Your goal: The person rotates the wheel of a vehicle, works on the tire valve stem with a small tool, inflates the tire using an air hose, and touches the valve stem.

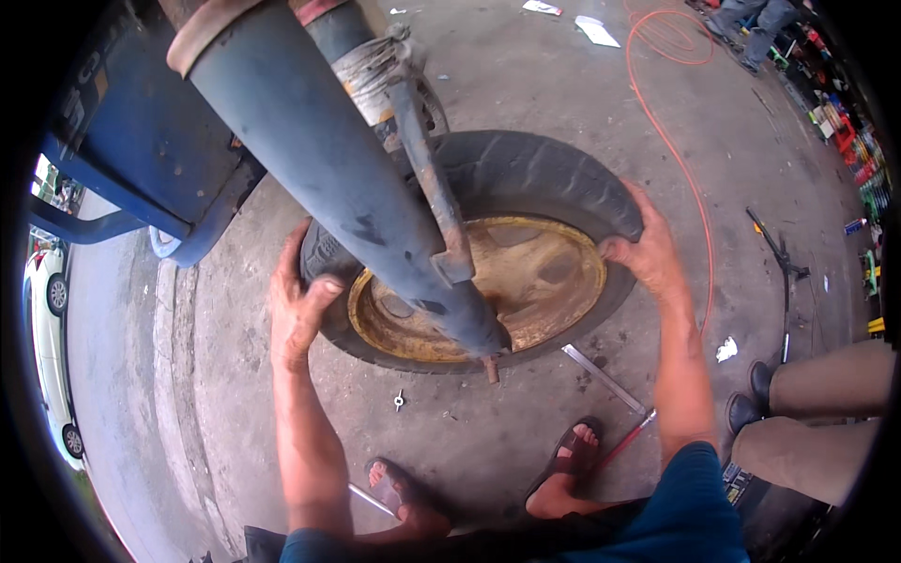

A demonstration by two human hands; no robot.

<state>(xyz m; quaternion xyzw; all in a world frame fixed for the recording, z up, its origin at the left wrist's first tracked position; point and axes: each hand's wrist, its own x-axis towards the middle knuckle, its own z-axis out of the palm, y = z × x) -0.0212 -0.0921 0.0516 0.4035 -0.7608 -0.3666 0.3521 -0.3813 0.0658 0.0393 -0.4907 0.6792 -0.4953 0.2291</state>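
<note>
1. Left hand and right hand clasp the tire between them, thumbs apart from fingers; the fork leg crosses it.
2. One grip slipping could tip it — perhaps toward the feet.

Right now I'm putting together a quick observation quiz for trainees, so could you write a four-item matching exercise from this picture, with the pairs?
Column one
1. Left hand
2. Hose
3. Right hand
4. Car

Column two
A. White, near the picture's far left edge
B. On the right side of the tyre
C. Orange, lying on the floor, looped at its upper end
D. On the left side of the tyre

Pairs: 1-D, 2-C, 3-B, 4-A
</note>
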